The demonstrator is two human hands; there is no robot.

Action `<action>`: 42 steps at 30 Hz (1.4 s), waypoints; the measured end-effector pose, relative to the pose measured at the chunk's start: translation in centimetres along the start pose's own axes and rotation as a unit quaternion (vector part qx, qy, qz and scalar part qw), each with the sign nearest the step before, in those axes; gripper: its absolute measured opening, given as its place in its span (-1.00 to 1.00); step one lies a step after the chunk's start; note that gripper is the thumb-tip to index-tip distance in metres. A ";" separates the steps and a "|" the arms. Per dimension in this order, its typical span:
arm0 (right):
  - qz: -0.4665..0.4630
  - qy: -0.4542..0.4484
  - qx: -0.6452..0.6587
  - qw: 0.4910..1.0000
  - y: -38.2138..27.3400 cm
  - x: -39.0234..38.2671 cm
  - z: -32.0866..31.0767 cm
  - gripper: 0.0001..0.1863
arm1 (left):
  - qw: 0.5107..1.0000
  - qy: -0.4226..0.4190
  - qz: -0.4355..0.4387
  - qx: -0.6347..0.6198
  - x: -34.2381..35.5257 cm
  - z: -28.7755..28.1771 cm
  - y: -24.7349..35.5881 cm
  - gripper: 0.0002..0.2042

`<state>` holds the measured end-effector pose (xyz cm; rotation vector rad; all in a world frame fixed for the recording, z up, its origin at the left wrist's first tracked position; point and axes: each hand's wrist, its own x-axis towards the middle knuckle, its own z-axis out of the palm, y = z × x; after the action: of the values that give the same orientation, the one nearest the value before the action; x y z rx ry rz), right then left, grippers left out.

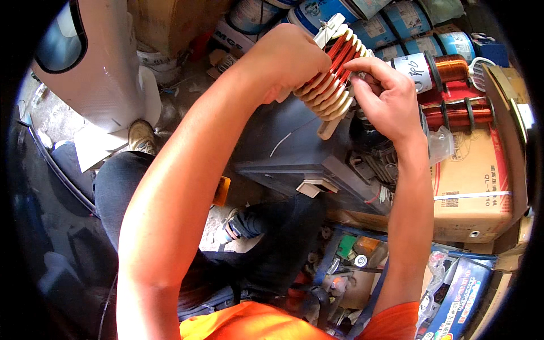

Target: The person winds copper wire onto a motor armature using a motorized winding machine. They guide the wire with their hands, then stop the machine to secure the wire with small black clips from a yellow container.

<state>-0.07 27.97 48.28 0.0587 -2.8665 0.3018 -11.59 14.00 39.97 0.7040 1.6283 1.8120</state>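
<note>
A cream ribbed coil-winding former [322, 103] stands tilted over a dark grey machine, with reddish copper wire [343, 52] wound in its upper grooves. My left hand [286, 63] is closed against the former's left side, its fingertips partly hidden behind the ribs. On the right side, my right hand [388, 93] is curled, with thumb and index finger at the copper wire where it crosses the former. A pale flat bar [330, 29] sticks out at the former's upper end. How much wire lies under the fingers is hidden.
Below the former is the dark grey machine housing [283, 150]. Copper wire spools [452, 69] lie at right, above a cardboard box [473, 187]. Blue-and-white cans [405, 20] are stacked at the back. A blue crate [340, 232] of small parts sits near my right forearm.
</note>
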 end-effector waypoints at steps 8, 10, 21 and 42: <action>-0.023 -0.055 -0.013 0.998 -0.1 0.4 -0.1 -0.82 | 1.000 0.013 0.014 -0.008 0.0 0.3 -0.1 -0.77; -0.007 -0.088 0.040 0.995 0.2 0.5 -0.4 -0.82 | 1.000 0.010 0.004 -0.011 -0.1 0.2 0.0 -0.78; -0.063 -0.056 -0.104 0.991 -0.3 0.9 -0.3 -0.82 | 1.000 0.012 -0.001 -0.020 0.2 0.4 -0.1 -0.80; 0.061 0.074 0.117 0.989 0.2 -1.2 -2.0 -0.85 | 0.994 0.018 0.040 0.103 -0.1 0.8 0.0 -0.67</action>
<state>1.55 28.58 49.86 -0.0923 -2.6795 0.6379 -10.94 14.42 40.07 0.8414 1.8548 1.7356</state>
